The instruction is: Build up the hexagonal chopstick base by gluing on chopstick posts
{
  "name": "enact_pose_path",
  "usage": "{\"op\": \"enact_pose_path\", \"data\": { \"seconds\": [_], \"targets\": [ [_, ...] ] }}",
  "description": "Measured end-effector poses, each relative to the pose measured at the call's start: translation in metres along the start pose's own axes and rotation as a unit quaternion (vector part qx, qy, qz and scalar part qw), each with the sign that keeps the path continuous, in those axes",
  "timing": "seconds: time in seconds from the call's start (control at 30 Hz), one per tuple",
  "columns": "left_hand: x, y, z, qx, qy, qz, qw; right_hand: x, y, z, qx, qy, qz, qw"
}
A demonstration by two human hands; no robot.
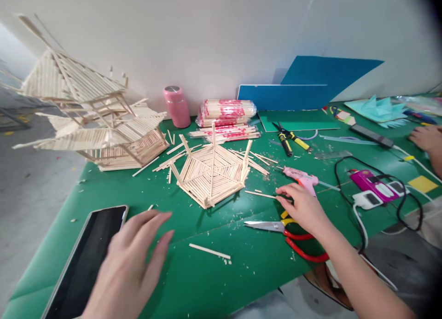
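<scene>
Hands over green table [214,282], your left hand [133,259] spread flat, holding nothing, just beside the phone [86,259], your right hand [304,208] loose and empty, fingertips touching a thin stick [260,194], scissors [286,234] underneath, wooden hexagon frame [210,171] nearby.

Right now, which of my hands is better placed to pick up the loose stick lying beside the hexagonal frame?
Right. Your right hand has its fingertips almost at the loose stick beside the hexagonal frame. Your left hand hovers over the phone, with the frame between it and that stick.
</scene>
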State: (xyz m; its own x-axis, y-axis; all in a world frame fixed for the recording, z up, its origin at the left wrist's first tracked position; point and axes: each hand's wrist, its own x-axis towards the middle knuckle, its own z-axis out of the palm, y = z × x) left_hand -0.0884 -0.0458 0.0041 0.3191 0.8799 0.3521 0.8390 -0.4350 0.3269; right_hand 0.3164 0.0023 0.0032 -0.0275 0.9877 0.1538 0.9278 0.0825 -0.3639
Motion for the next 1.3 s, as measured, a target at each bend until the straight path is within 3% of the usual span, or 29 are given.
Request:
{"op": "enact_pose_path", "data": {
  "seconds": [0.03,0.1,0.17,0.3,0.43,0.57,0.67,0.77,0.87,0.93,1.1,1.2,1.3],
  "targets": [
    [0.025,0.016,-0.001,0.009,-0.054,-0.024,0.998,-0.002,-0.001,-0.001,-0.005,-0.012,-0.004,1.0],
    [0.063,0.044,0.0,0.017,-0.03,0.001,0.999,-0.004,-0.003,-0.001,-0.014,-0.034,-0.017,0.999],
    [0.076,0.063,0.002,0.01,-0.046,0.046,0.998,-0.002,-0.007,-0.001,-0.013,-0.061,-0.041,0.997],
    [0.058,0.076,0.013,-0.025,-0.187,0.131,0.973,0.002,-0.02,-0.006,0.007,-0.11,-0.099,0.989],
    [0.046,0.078,0.024,0.006,-0.247,0.111,0.962,0.002,-0.048,-0.004,0.035,-0.132,-0.147,0.98],
    [0.046,0.076,0.023,0.05,-0.261,0.099,0.959,0.005,-0.09,0.012,0.065,-0.136,-0.199,0.968],
    [0.041,0.067,0.019,0.071,-0.219,0.085,0.969,0.006,-0.102,0.016,0.082,-0.117,-0.212,0.967],
    [0.037,0.058,0.018,0.065,-0.134,0.074,0.986,-0.007,-0.081,0.005,0.082,-0.068,-0.152,0.983],
    [0.048,0.053,0.024,0.066,-0.055,0.054,0.995,-0.036,-0.035,-0.013,0.021,-0.002,-0.06,0.998],
    [0.064,0.049,0.029,0.072,-0.04,0.04,0.996,-0.06,-0.004,-0.021,-0.035,0.013,-0.035,0.999],
    [0.106,0.034,0.039,0.078,-0.119,0.076,0.987,-0.095,0.036,-0.019,-0.108,0.013,-0.049,0.993],
    [0.117,0.025,0.04,0.061,-0.165,0.123,0.977,-0.09,0.039,-0.013,-0.103,-0.002,-0.054,0.993],
    [0.119,0.019,0.042,0.05,-0.172,0.143,0.973,-0.079,0.036,-0.012,-0.098,-0.029,-0.042,0.994]
  ]
}}
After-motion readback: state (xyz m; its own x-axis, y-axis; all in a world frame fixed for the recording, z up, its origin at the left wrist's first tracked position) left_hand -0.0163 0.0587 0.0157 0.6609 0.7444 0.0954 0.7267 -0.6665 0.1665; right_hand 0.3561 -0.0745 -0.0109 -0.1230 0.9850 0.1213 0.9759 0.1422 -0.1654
